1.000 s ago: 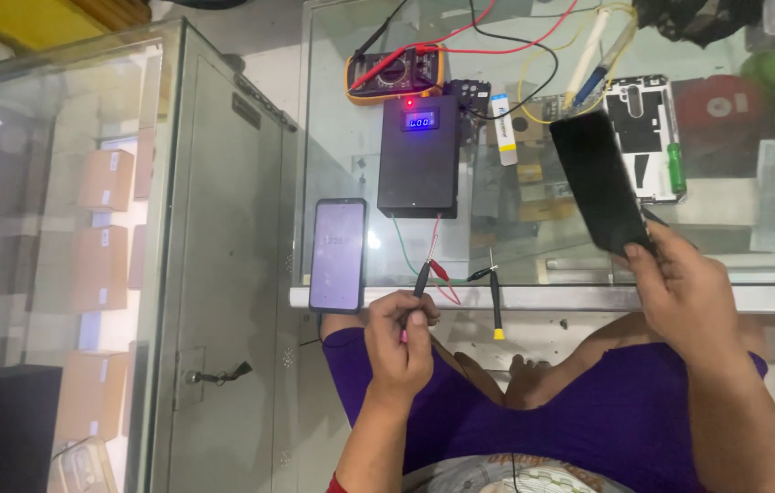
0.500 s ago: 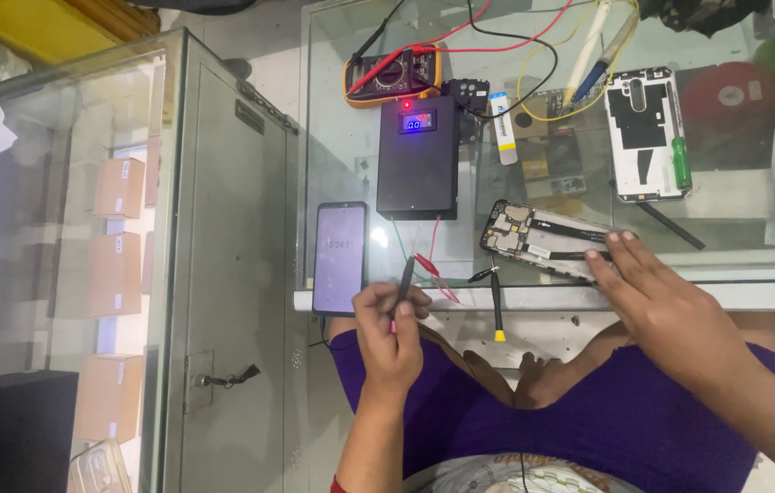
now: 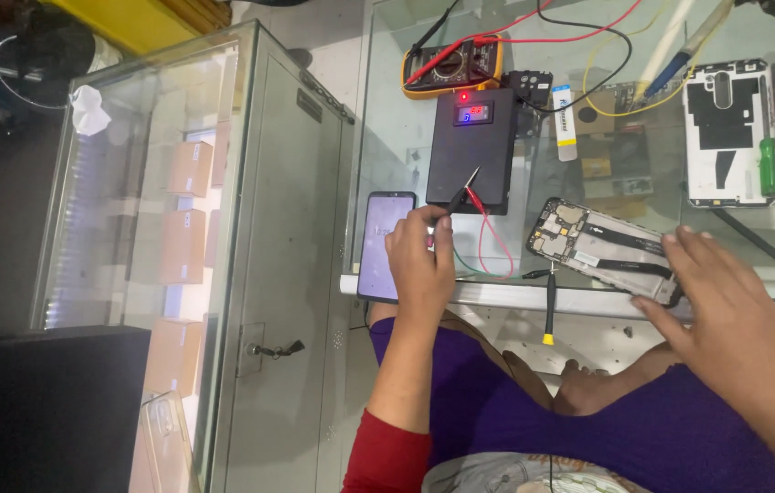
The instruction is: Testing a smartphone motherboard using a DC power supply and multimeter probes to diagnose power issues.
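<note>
Left hand [image 3: 419, 265] is pinched shut on thin tweezers [image 3: 458, 194], tips aimed at the black power supply [image 3: 471, 151]. Right hand [image 3: 725, 315] lies open and flat, fingertips touching the opened phone [image 3: 602, 248] at the glass counter's [image 3: 405, 128] near edge. Probing looks about to begin; next calls for steadying the board and bringing the tweezers right.

Black power box [image 3: 471, 151] with red and blue display lights, orange-yellow meter [image 3: 453, 66] with red and black leads, white phone back [image 3: 725, 132], green screwdriver [image 3: 769, 167], yellow-tipped black tool [image 3: 549, 306], purple lap cloth [image 3: 533, 415], red sleeve [image 3: 387, 456], tan boxes [image 3: 186, 205], clear glass counter [image 3: 396, 128]
</note>
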